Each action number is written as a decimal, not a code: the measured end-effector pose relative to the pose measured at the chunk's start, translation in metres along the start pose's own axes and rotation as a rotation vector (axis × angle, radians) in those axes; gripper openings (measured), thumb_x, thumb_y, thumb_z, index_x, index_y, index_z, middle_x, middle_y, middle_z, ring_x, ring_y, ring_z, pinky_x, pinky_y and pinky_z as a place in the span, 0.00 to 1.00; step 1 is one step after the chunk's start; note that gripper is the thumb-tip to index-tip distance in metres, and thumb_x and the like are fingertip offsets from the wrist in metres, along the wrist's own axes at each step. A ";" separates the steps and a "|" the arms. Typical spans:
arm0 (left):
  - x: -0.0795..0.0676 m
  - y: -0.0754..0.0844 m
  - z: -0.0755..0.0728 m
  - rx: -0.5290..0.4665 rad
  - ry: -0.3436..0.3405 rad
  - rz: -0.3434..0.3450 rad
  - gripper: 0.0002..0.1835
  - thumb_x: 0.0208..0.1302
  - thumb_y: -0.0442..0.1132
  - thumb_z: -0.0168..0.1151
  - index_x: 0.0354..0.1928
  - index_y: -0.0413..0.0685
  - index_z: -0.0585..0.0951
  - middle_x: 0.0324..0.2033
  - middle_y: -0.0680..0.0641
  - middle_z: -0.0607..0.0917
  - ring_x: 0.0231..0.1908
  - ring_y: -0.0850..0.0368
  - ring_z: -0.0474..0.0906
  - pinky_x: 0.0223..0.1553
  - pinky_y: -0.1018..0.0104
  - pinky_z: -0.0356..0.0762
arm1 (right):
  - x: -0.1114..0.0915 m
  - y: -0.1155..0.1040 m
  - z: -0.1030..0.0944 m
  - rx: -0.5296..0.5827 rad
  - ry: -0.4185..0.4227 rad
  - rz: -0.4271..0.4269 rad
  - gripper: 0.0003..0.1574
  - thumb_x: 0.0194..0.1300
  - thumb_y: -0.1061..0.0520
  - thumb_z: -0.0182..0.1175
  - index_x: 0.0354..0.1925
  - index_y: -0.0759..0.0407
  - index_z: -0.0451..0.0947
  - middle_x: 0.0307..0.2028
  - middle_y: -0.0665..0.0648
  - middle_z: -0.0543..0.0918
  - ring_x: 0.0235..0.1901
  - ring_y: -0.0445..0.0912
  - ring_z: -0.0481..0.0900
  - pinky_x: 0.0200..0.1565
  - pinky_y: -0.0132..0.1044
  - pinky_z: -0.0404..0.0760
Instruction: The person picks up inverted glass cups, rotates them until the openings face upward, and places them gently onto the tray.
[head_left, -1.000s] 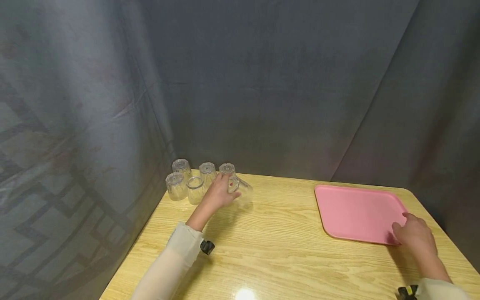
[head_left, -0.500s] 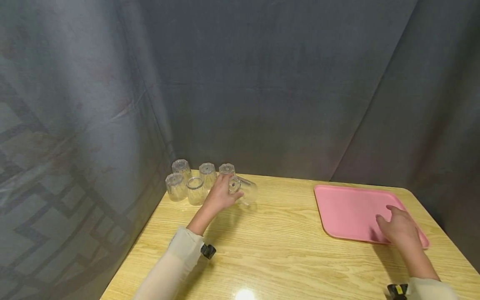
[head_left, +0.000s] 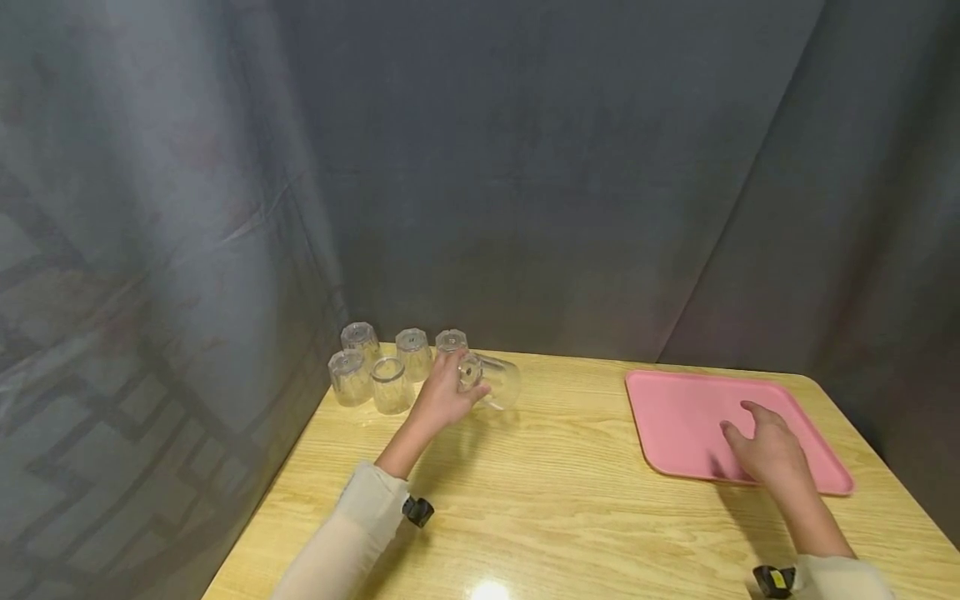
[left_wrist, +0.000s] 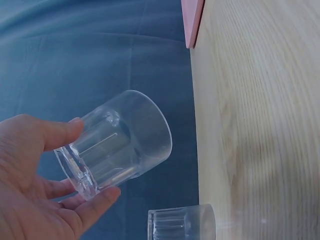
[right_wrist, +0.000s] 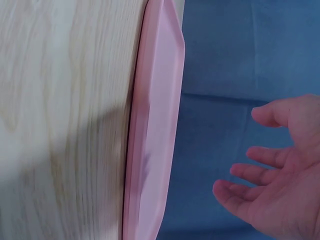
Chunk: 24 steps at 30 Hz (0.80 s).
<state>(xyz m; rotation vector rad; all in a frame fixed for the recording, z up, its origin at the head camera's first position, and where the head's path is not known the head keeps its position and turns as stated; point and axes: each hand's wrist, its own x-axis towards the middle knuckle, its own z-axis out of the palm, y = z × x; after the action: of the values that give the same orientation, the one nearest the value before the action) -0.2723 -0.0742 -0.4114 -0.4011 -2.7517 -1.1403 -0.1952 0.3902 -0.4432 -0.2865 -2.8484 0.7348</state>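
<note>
My left hand [head_left: 442,402] grips a clear drinking glass [head_left: 498,382] near its base, thumb on one side and fingers on the other. The glass is tilted well over, its mouth pointing right in the head view. In the left wrist view the same glass [left_wrist: 125,137] shows its ridged lower wall and smooth rim, held above the table. My right hand [head_left: 772,454] hovers over the near part of a pink tray [head_left: 690,417]. Its fingers are relaxed and spread apart, with nothing between them, as the right wrist view of that hand [right_wrist: 285,175] shows.
Several clear glasses stand at the back left of the wooden table [head_left: 570,500]. Most are bottom up, like the corner glass [head_left: 351,379]; a front glass [head_left: 392,387] shows a ring-like top. Grey curtains [head_left: 525,183] hang behind and along the left side.
The left hand has tipped the glass further over and drawn it slightly right, so more of its side shows. My right hand has moved left from the tray's right edge.
</note>
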 end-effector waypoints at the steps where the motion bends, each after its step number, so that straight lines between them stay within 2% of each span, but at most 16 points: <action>1: 0.000 0.000 0.001 -0.004 0.000 0.004 0.41 0.66 0.50 0.68 0.74 0.39 0.63 0.66 0.35 0.68 0.52 0.42 0.77 0.53 0.45 0.78 | 0.000 -0.001 0.001 0.003 -0.002 0.002 0.39 0.74 0.52 0.53 0.67 0.80 0.57 0.62 0.86 0.60 0.60 0.81 0.59 0.59 0.75 0.63; 4: -0.002 0.000 0.002 -0.020 -0.002 0.011 0.41 0.67 0.51 0.68 0.74 0.40 0.63 0.67 0.35 0.68 0.53 0.41 0.77 0.53 0.44 0.78 | -0.002 -0.005 0.002 0.007 -0.006 -0.006 0.39 0.75 0.51 0.53 0.68 0.79 0.57 0.62 0.86 0.60 0.61 0.81 0.59 0.59 0.75 0.63; 12: -0.003 0.002 0.002 -0.039 0.028 0.014 0.42 0.67 0.53 0.67 0.75 0.42 0.62 0.70 0.35 0.65 0.66 0.34 0.69 0.63 0.38 0.71 | -0.002 -0.024 0.007 0.050 -0.017 -0.070 0.40 0.76 0.48 0.53 0.69 0.78 0.58 0.64 0.85 0.61 0.62 0.80 0.59 0.59 0.75 0.62; 19: -0.005 0.004 0.004 -0.073 0.055 0.027 0.42 0.66 0.53 0.68 0.75 0.41 0.63 0.68 0.34 0.67 0.66 0.34 0.68 0.64 0.38 0.69 | -0.004 -0.043 0.009 0.094 -0.075 -0.103 0.44 0.78 0.43 0.50 0.73 0.75 0.55 0.67 0.84 0.58 0.64 0.80 0.57 0.58 0.75 0.62; 24: -0.006 0.005 0.007 -0.080 0.080 0.042 0.41 0.66 0.52 0.68 0.73 0.40 0.65 0.66 0.34 0.69 0.65 0.35 0.70 0.64 0.39 0.70 | -0.007 -0.055 0.013 0.132 -0.110 -0.122 0.46 0.78 0.41 0.49 0.74 0.74 0.53 0.67 0.84 0.59 0.62 0.80 0.62 0.56 0.74 0.67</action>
<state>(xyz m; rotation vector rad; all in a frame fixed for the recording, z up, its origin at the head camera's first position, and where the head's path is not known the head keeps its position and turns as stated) -0.2651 -0.0671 -0.4147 -0.4120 -2.6238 -1.2308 -0.1993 0.3351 -0.4278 -0.0533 -2.8702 0.9353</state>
